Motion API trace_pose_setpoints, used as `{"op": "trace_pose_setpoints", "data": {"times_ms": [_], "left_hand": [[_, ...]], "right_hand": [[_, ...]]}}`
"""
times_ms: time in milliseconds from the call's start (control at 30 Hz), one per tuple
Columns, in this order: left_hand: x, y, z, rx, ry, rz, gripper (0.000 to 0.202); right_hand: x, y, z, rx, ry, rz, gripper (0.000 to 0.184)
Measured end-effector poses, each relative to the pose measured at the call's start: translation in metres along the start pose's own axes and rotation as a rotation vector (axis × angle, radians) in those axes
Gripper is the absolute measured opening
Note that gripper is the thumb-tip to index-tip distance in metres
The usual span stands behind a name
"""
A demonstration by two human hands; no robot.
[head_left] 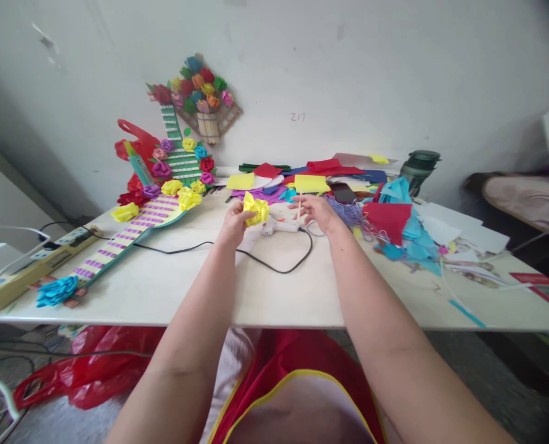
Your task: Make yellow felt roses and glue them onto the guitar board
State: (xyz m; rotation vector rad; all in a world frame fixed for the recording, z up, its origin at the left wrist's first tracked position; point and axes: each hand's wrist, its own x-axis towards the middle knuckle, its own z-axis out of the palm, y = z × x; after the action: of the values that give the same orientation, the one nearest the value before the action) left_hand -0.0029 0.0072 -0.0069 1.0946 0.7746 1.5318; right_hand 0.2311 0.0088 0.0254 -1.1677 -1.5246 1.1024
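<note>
My left hand (234, 223) is closed on a yellow paper flower (256, 209), holding it a little above the white table (172, 290). My right hand (317, 210) pinches a thin wooden stick (299, 208) that stands nearly upright. Between and just beyond the hands lies a white glue gun (278, 226) with a black cord (274, 265) that loops across the table toward the left.
A guitar-shaped craft (135, 231) decked with paper flowers lies at the left, beside a power strip (38, 262). Piles of coloured paper (385, 216) cover the back and right. A dark bottle (417, 169) stands at the back. A flower basket craft (203, 98) hangs on the wall.
</note>
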Motion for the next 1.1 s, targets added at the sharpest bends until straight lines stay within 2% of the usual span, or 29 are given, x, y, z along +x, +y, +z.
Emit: {"op": "trace_pose_setpoints", "data": {"times_ms": [100,367,433,500,600,800,967,1100], "left_hand": [[-0.001,0.000,0.000,0.013,0.007,-0.012,0.038],[-0.003,0.002,0.001,0.027,-0.033,-0.015,0.037],[-0.002,0.001,0.001,0.029,-0.039,-0.016,0.036],[-0.002,0.001,0.001,0.039,-0.040,-0.016,0.035],[-0.001,0.000,0.001,0.054,-0.047,-0.017,0.034],[-0.004,0.003,0.003,0.068,-0.082,-0.030,0.034],[-0.004,0.002,0.003,0.067,-0.089,-0.026,0.034],[-0.002,0.001,0.002,0.064,-0.084,-0.014,0.034]], "right_hand": [[0.003,0.002,0.003,-0.156,0.026,-0.064,0.042],[0.007,0.001,0.011,-0.811,0.251,-0.290,0.027],[0.007,-0.002,0.011,-0.884,0.252,-0.370,0.025],[0.008,-0.003,0.013,-0.885,0.184,-0.404,0.026],[0.007,-0.004,0.015,-0.848,0.079,-0.352,0.030],[-0.001,-0.010,0.019,-0.645,0.063,-0.341,0.034],[-0.005,-0.011,0.018,-0.578,0.001,-0.349,0.033],[-0.004,-0.009,0.013,-0.529,0.017,-0.329,0.031]]}}
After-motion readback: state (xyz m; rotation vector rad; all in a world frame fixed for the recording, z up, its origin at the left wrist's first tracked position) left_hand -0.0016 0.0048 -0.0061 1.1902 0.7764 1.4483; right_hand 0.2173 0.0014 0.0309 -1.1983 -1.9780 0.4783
